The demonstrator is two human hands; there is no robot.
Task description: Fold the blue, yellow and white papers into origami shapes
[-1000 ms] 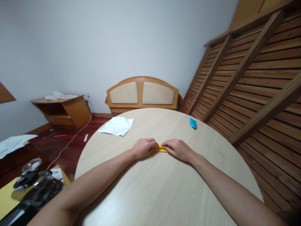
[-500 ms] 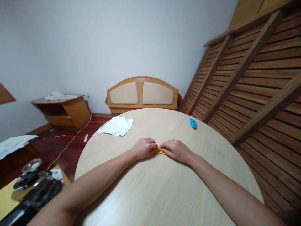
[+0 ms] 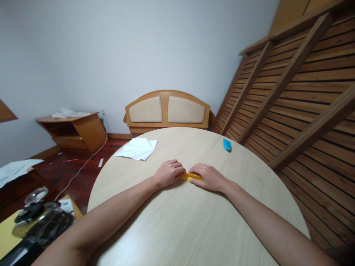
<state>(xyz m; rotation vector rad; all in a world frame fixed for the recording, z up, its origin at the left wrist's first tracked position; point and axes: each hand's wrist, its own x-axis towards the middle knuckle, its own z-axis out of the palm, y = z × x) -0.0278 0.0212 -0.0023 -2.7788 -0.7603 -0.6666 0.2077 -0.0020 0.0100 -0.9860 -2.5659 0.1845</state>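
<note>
A folded strip of yellow paper point(image 3: 187, 176) lies low over the round table, between my two hands. Its left end is pinched in the fingers of my left hand point(image 3: 169, 173). My right hand point(image 3: 208, 177) closes on the other end, thumb in front and fingers behind. Both hands cover part of the paper, so its full shape is hidden. Beyond my right hand sits a small folded blue paper point(image 3: 227, 144). A creased white sheet point(image 3: 137, 149) rests beyond my left hand.
The pale round table point(image 3: 177, 229) fills the middle. A wooden slatted frame point(image 3: 299, 99) leans along the right side. At lower left, a glass pot point(image 3: 46, 218) stands beside the table. Behind are a headboard point(image 3: 168, 109) and a low cabinet point(image 3: 91, 131).
My fingers have shifted slightly apart along the yellow paper, and more of it shows between them. The blue paper and white sheet stay in place.
</note>
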